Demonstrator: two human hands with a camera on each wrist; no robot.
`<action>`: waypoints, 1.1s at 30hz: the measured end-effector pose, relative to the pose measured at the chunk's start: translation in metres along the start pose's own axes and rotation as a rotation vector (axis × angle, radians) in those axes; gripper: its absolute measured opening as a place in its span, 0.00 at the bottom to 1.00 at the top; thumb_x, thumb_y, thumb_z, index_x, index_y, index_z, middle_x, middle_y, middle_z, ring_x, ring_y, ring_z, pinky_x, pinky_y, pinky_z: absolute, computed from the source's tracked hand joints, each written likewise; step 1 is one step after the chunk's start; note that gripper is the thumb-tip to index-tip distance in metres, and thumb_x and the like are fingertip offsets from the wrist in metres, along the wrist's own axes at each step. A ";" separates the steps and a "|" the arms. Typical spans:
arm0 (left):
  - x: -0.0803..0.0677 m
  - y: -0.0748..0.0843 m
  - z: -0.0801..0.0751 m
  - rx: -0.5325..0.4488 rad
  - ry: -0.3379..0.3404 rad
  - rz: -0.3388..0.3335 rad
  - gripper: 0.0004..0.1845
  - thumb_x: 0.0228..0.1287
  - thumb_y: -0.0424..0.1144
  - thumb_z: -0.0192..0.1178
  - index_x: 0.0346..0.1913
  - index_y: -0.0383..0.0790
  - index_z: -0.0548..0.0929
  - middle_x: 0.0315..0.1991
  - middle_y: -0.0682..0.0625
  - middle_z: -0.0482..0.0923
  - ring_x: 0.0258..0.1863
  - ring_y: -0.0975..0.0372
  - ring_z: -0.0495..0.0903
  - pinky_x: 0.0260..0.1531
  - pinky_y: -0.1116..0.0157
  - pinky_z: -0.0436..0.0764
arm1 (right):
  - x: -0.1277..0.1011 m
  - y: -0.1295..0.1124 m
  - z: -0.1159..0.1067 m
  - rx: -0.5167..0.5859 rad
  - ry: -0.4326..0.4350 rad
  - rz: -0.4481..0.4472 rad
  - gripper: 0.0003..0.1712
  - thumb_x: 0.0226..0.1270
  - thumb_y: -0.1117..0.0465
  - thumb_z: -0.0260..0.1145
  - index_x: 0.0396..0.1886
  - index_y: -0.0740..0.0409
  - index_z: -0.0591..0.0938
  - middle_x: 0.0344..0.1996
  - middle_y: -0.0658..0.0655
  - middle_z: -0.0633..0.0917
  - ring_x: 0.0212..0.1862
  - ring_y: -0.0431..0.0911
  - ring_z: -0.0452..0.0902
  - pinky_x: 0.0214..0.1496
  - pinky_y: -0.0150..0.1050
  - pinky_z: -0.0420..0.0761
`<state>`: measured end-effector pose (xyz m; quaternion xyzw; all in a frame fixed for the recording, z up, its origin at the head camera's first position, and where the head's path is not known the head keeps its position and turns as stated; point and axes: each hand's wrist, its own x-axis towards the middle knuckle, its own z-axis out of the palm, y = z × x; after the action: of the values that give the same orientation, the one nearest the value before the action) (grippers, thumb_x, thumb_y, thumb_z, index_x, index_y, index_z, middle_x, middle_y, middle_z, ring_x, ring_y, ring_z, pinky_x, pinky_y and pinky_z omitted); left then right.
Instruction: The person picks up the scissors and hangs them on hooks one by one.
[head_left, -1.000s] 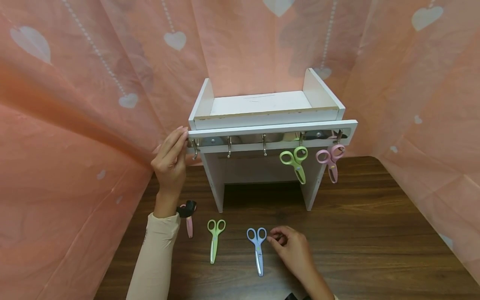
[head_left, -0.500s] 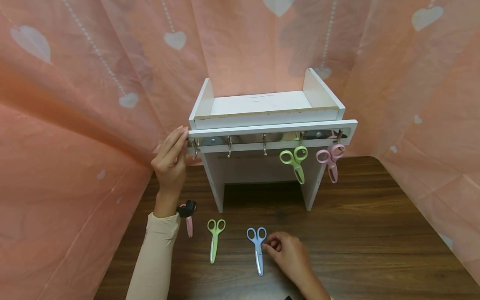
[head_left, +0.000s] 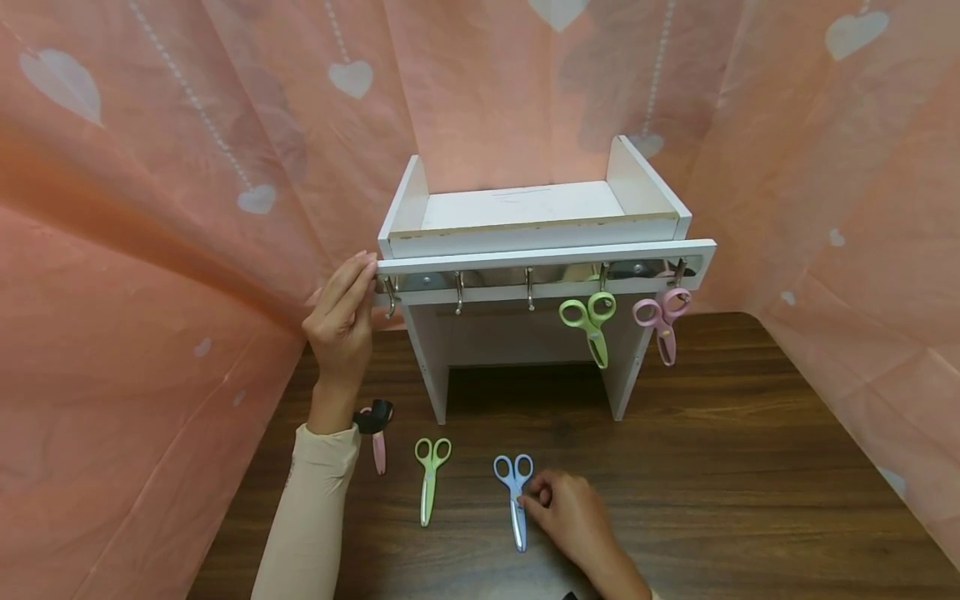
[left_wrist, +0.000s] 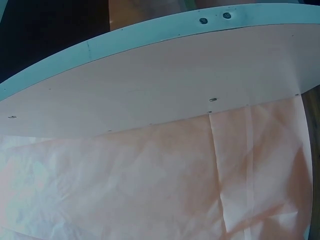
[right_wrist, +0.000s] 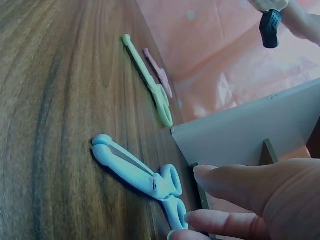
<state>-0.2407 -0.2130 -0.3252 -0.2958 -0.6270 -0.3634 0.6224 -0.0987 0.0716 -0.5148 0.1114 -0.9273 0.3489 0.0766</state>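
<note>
My left hand point(head_left: 341, 321) is raised, its straight fingers resting against the left end of the white hook rail point(head_left: 491, 296). The left wrist view shows only the white panel point(left_wrist: 150, 95) and the cloth. At the tabletop, my right hand point(head_left: 573, 512) hovers beside the blue scissors point(head_left: 517, 512), fingers loosely bent. Seen from the right wrist, a fingertip is right at a handle loop of the blue scissors point(right_wrist: 137, 172), while the thumb point(right_wrist: 215, 180) stands apart from it. Green scissors point(head_left: 597, 337) and pink scissors point(head_left: 665, 337) hang on the two rightmost hooks.
On the wooden table point(head_left: 750, 467) lie another green pair of scissors point(head_left: 428, 492) and a pink pair point(head_left: 379, 454) partly hidden by my left wrist's camera. Behind the rail is a white shelf unit point(head_left: 525, 204). Pink cloth with hearts point(head_left: 150, 292) encloses the space.
My right hand has moved slightly left and toward me, from beside the blue scissors' handles to overlapping their middle. The left hand and hanging scissors have stayed put.
</note>
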 end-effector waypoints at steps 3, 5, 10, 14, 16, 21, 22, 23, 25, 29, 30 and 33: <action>-0.001 0.000 0.000 -0.003 0.003 0.000 0.17 0.53 0.14 0.68 0.46 0.29 0.90 0.48 0.37 0.87 0.50 0.45 0.86 0.56 0.55 0.84 | -0.001 0.000 0.002 -0.017 -0.015 -0.009 0.13 0.50 0.56 0.83 0.27 0.52 0.85 0.18 0.40 0.74 0.21 0.32 0.64 0.21 0.29 0.67; -0.001 0.000 0.000 -0.003 0.006 0.000 0.18 0.53 0.13 0.68 0.46 0.29 0.90 0.47 0.36 0.87 0.50 0.45 0.86 0.56 0.55 0.84 | -0.003 0.000 0.003 -0.048 -0.026 -0.016 0.14 0.50 0.56 0.83 0.26 0.52 0.84 0.16 0.40 0.73 0.20 0.32 0.64 0.19 0.29 0.66; -0.002 0.000 0.000 -0.007 0.006 0.000 0.17 0.53 0.13 0.68 0.46 0.29 0.90 0.47 0.36 0.87 0.50 0.44 0.86 0.56 0.55 0.84 | -0.004 -0.001 0.007 -0.148 -0.021 -0.035 0.17 0.48 0.51 0.83 0.23 0.50 0.82 0.15 0.42 0.74 0.19 0.35 0.64 0.17 0.33 0.64; -0.001 0.000 0.001 -0.005 -0.001 0.004 0.18 0.53 0.14 0.68 0.46 0.29 0.90 0.48 0.38 0.87 0.50 0.45 0.86 0.56 0.55 0.84 | -0.004 -0.001 0.009 -0.172 -0.001 -0.042 0.19 0.46 0.49 0.84 0.21 0.47 0.80 0.16 0.43 0.76 0.19 0.37 0.66 0.17 0.35 0.64; -0.001 0.000 0.001 -0.002 -0.001 0.004 0.18 0.53 0.14 0.68 0.46 0.29 0.90 0.49 0.38 0.87 0.50 0.45 0.86 0.55 0.55 0.84 | -0.004 -0.001 0.010 -0.174 0.003 -0.044 0.20 0.46 0.48 0.84 0.19 0.47 0.78 0.15 0.43 0.75 0.19 0.37 0.65 0.17 0.35 0.64; -0.001 0.000 0.000 0.008 -0.004 0.002 0.17 0.54 0.14 0.68 0.47 0.30 0.90 0.49 0.39 0.87 0.50 0.46 0.86 0.56 0.55 0.84 | -0.004 -0.001 0.011 -0.183 -0.008 -0.045 0.23 0.44 0.46 0.84 0.18 0.46 0.76 0.14 0.43 0.74 0.18 0.38 0.65 0.16 0.37 0.64; -0.001 0.000 0.000 0.009 -0.004 0.002 0.17 0.54 0.15 0.68 0.47 0.30 0.90 0.49 0.39 0.87 0.50 0.46 0.86 0.56 0.55 0.84 | -0.004 -0.001 0.011 -0.185 -0.010 -0.045 0.23 0.44 0.46 0.84 0.18 0.46 0.76 0.14 0.43 0.74 0.18 0.38 0.66 0.16 0.37 0.64; -0.001 0.000 0.000 0.010 -0.004 0.002 0.17 0.54 0.15 0.68 0.47 0.29 0.90 0.49 0.39 0.87 0.50 0.46 0.86 0.56 0.55 0.84 | -0.005 -0.001 0.011 -0.186 -0.014 -0.043 0.24 0.44 0.46 0.84 0.18 0.46 0.76 0.14 0.43 0.75 0.18 0.39 0.66 0.16 0.37 0.64; -0.001 0.000 0.000 0.009 -0.004 0.001 0.17 0.55 0.15 0.68 0.46 0.29 0.90 0.49 0.39 0.87 0.50 0.46 0.86 0.56 0.56 0.84 | -0.005 -0.001 0.012 -0.188 -0.021 -0.041 0.24 0.43 0.45 0.84 0.18 0.46 0.76 0.14 0.43 0.75 0.18 0.39 0.67 0.16 0.38 0.65; -0.001 -0.001 0.000 0.005 0.001 -0.002 0.16 0.55 0.15 0.67 0.46 0.29 0.90 0.48 0.38 0.87 0.50 0.46 0.86 0.55 0.56 0.84 | -0.006 -0.001 0.012 -0.196 -0.033 -0.049 0.25 0.42 0.44 0.84 0.17 0.45 0.74 0.14 0.43 0.75 0.18 0.40 0.68 0.17 0.39 0.65; 0.000 -0.001 0.000 0.005 0.002 -0.002 0.16 0.55 0.15 0.67 0.46 0.29 0.90 0.48 0.37 0.87 0.50 0.46 0.86 0.55 0.56 0.84 | -0.006 -0.002 0.012 -0.198 -0.035 -0.052 0.26 0.42 0.44 0.84 0.16 0.45 0.74 0.13 0.43 0.75 0.18 0.40 0.68 0.16 0.39 0.64; 0.000 0.000 0.001 0.004 0.004 -0.001 0.16 0.55 0.15 0.67 0.46 0.29 0.90 0.47 0.37 0.87 0.50 0.45 0.86 0.55 0.56 0.84 | -0.006 -0.001 0.012 -0.206 -0.041 -0.056 0.27 0.42 0.43 0.84 0.15 0.44 0.72 0.13 0.43 0.73 0.17 0.40 0.67 0.16 0.38 0.63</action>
<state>-0.2415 -0.2126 -0.3252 -0.2935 -0.6266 -0.3631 0.6240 -0.0931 0.0634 -0.5245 0.1361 -0.9562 0.2470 0.0785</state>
